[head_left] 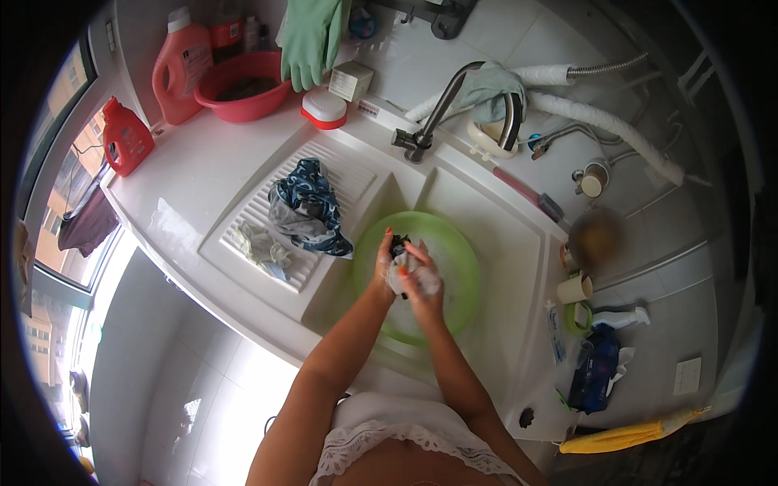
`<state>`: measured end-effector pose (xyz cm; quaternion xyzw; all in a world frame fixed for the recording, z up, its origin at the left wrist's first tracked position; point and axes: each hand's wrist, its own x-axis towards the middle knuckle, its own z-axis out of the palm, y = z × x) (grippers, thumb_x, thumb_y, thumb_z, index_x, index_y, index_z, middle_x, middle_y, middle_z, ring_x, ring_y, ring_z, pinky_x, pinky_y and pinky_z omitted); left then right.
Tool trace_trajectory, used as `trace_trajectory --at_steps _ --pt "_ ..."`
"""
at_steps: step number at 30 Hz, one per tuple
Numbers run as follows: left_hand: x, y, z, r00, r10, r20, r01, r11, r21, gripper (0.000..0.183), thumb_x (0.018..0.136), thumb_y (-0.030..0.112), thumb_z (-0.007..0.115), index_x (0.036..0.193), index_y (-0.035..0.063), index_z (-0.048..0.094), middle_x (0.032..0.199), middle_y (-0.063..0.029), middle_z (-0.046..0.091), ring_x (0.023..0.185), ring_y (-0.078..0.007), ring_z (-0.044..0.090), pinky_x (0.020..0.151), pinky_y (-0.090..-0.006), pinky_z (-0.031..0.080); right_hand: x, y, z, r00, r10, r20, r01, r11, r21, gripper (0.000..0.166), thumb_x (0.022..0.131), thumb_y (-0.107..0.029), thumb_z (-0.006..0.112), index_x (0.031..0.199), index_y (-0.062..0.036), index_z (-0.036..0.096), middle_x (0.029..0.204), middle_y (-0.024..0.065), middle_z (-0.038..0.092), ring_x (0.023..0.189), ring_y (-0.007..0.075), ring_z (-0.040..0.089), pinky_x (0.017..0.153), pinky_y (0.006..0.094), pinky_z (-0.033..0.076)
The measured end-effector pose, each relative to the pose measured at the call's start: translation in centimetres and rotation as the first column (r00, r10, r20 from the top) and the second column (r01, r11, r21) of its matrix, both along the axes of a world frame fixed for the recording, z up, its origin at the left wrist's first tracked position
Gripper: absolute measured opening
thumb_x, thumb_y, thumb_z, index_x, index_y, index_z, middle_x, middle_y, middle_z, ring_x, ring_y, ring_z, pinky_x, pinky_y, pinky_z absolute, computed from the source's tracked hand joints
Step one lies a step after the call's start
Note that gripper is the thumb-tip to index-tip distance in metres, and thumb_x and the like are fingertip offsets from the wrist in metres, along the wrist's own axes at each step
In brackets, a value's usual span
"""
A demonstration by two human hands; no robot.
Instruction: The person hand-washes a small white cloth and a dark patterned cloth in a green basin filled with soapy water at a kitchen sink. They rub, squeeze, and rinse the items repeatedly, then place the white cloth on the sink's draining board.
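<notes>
Both hands are together over a green plastic basin (pixel 459 304) that stands in the white sink (pixel 510 225). Between them is a small wet cloth item (pixel 402 264), white or grey with black parts, its exact kind unclear. My left hand (pixel 384 267) grips it from the left, with suds on the wrist. My right hand (pixel 425 285) is blurred and presses on it from the right. Sudsy water (pixel 450 276) fills the basin below. On the ribbed washboard (pixel 358 167) to the left lie a blue patterned and grey cloth garment (pixel 310 203) and a crumpled white cloth (pixel 261 246).
A curved metal faucet (pixel 434 118) with a grey-green cloth (pixel 486 91) over it rises behind the sink. A red-handled brush (pixel 529 191) lies on the back ledge. A pink basin (pixel 246 109), detergent bottles (pixel 182 73) and a soap box (pixel 324 109) stand at the back left.
</notes>
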<state>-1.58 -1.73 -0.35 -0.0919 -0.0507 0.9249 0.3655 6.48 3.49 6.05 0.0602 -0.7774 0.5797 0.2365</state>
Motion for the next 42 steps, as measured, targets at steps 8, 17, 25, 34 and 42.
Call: trace_trajectory --at_steps 8,17,25,34,42 --pt "0.2 2.0 -2.7 0.994 -0.009 -0.113 -0.012 0.983 -0.183 0.023 0.083 0.029 0.048 0.078 0.0082 0.055 0.077 -0.0059 0.058 0.072 -0.0200 0.056 0.070 -0.0345 0.046 -2.1 -1.3 -2.3 0.885 -0.417 -0.209 0.465 0.818 0.337 0.019 0.067 -0.023 0.064 0.079 -0.0094 0.057 0.085 0.0111 0.055 0.087 0.0309 0.052 0.070 0.0408 0.044" --pt "1.2 1.6 1.4 0.994 -0.098 0.041 0.106 0.875 -0.472 0.015 0.074 0.022 0.057 0.085 0.0117 0.056 0.086 -0.0073 0.060 0.075 -0.0241 0.057 0.071 -0.0384 0.047 -6.0 8.3 -8.8 0.851 0.207 0.483 0.364 0.429 -0.827 0.036 0.078 -0.036 0.059 0.099 -0.0063 0.055 0.094 0.0078 0.059 0.085 0.0217 0.056 0.072 0.0324 0.046" --pt "0.6 1.9 -1.2 0.958 0.112 -0.264 -0.238 0.822 -0.517 0.027 0.074 0.014 0.059 0.099 0.0146 0.049 0.093 -0.0076 0.053 0.080 -0.0216 0.056 0.071 -0.0346 0.048 -1.8 5.6 -2.9 0.802 0.488 0.344 0.238 0.267 -0.934 0.042 0.082 -0.040 0.051 0.111 -0.0084 0.050 0.110 0.0073 0.054 0.103 0.0228 0.050 0.087 0.0406 0.041" --pt "0.4 0.9 0.0 0.990 -0.100 0.096 0.129 0.918 -0.374 0.026 0.082 0.033 0.053 0.097 0.0115 0.051 0.088 -0.0061 0.057 0.078 -0.0208 0.057 0.074 -0.0362 0.047 -2.0 5.6 -1.3 0.996 0.009 0.091 -0.012 0.999 0.031 0.025 0.078 -0.007 0.058 0.101 -0.0022 0.052 0.106 0.0092 0.054 0.105 0.0205 0.050 0.087 0.0326 0.040" --pt "-0.2 2.4 -8.3 0.974 0.034 -0.222 -0.029 0.999 0.025 0.022 0.082 0.023 0.052 0.094 0.0057 0.053 0.088 -0.0092 0.057 0.080 -0.0214 0.056 0.075 -0.0327 0.047 -0.2 -0.1 -0.5 0.980 -0.156 -0.126 0.199 0.841 0.503 0.033 0.064 -0.015 0.069 0.091 -0.0028 0.055 0.103 0.0149 0.053 0.100 0.0325 0.049 0.084 0.0392 0.039"
